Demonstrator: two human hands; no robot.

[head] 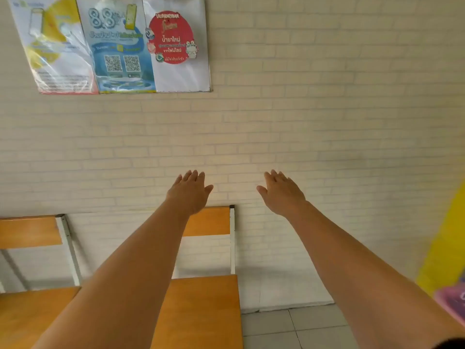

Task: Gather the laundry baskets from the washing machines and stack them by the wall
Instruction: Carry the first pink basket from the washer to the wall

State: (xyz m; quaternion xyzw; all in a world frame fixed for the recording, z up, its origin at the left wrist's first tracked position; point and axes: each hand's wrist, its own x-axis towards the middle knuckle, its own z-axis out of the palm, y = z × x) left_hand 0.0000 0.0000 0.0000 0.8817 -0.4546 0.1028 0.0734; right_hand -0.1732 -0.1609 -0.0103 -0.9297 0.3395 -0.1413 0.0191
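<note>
Both my arms reach straight out toward a white brick wall (pixel 327 109). My left hand (pixel 190 192) is open, palm down, fingers apart, holding nothing. My right hand (pixel 283 193) is open the same way, empty, about a hand's width to the right of the left one. A pink plastic basket (pixel 451 302) shows only as a corner at the right edge, low down near the floor. No washing machine is in view.
Two orange wooden chairs with white metal frames stand against the wall, one under my left arm (pixel 208 298), one at the far left (pixel 30 233). Posters (pixel 120 44) hang at upper left. A yellow wall strip (pixel 445 248) rises at the right. Grey floor tiles (pixel 289 326) lie below.
</note>
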